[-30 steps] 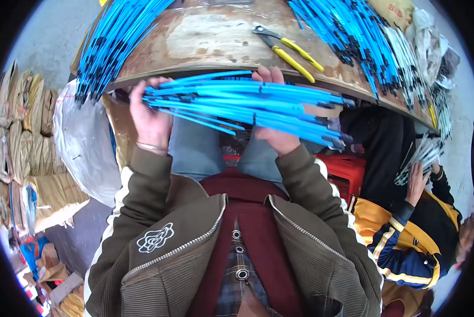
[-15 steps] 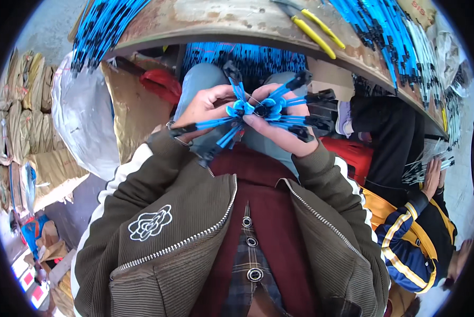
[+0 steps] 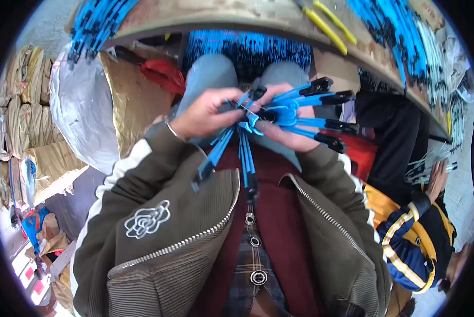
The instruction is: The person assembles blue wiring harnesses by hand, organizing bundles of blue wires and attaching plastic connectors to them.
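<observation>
- I have the fanned bundle of slim bright-blue strips with black ends [image 3: 286,112] above the pale-trousered lap [image 3: 211,74], between both hands, apparently so its middle is easy to see and work.
- My right hand [image 3: 292,138] has its grip closed around that middle, thumb on the near side, probably to steady it while the tips splay freely.
- My left hand [image 3: 202,113] has its grip pinched on the bundle's middle beside a fine wire-like strand [image 3: 247,109]; whether the strand is caught too, I cannot tell.
- Yellow-handled pliers [image 3: 325,26] lie near the edge of the worn wooden surface [image 3: 263,16], presumably for quick reach.
- More black-tipped blue strips [image 3: 102,24] overhang its left edge, perhaps for easy lifting.
</observation>
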`<state>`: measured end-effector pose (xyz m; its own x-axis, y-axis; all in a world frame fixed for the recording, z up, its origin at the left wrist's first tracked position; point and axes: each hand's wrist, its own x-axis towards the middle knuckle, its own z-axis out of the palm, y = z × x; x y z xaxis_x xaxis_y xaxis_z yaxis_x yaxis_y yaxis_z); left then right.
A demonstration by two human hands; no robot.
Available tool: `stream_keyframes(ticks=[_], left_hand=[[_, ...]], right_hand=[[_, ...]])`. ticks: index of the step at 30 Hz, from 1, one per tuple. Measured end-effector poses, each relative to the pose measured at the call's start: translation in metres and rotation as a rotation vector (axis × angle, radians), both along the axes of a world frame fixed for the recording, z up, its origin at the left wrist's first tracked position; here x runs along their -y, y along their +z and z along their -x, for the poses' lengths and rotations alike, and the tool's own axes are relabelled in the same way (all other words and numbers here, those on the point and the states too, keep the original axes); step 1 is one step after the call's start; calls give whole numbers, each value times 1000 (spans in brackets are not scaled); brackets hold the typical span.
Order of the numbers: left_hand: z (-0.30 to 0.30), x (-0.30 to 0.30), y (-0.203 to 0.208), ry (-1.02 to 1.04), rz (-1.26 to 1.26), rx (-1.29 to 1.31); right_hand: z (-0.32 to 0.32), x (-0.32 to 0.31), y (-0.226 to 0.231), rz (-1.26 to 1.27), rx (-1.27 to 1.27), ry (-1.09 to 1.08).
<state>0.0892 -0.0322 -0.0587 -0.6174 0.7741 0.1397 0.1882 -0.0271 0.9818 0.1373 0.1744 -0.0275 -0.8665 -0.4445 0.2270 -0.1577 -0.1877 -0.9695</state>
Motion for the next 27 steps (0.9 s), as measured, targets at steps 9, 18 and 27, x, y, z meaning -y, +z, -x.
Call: stream_keyframes(ticks=[9, 18, 27], left_hand=[[30, -16, -2, 106, -78, 210], [36, 5, -3, -271, -1, 171], [20, -14, 4, -105, 68, 290]], right_hand=[[25, 17, 13, -230, -7, -491], [30, -5, -1, -61, 46, -92], [19, -10, -12, -4, 73, -193]])
